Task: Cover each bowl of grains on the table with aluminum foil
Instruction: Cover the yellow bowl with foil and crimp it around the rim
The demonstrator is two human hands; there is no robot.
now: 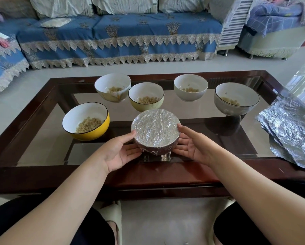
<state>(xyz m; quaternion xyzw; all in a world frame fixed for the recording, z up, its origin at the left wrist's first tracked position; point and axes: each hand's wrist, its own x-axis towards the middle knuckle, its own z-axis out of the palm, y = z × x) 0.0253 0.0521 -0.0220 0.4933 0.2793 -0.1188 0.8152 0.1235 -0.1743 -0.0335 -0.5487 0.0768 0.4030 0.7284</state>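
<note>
A bowl wrapped in crinkled aluminum foil (pixel 155 129) stands near the front edge of the glass table (pixel 192 114). My left hand (pixel 119 151) and my right hand (pixel 192 145) flank it, palms turned inward, fingers straight against its foil sides. Several uncovered bowls of grains stand behind: a yellow bowl (pixel 86 124) at the left, a white bowl (pixel 112 87), a pale green bowl (pixel 146 99), another white bowl (pixel 190 89) and a grey-rimmed bowl (pixel 236 100) at the right. A stack of foil sheets (pixel 291 131) lies on the table's right edge.
The table has a dark wooden frame (pixel 148 175) close to my knees. A blue-covered sofa (pixel 119 36) runs behind the table, with an armchair (pixel 272 32) at the far right. Pale floor tiles lie between table and sofa.
</note>
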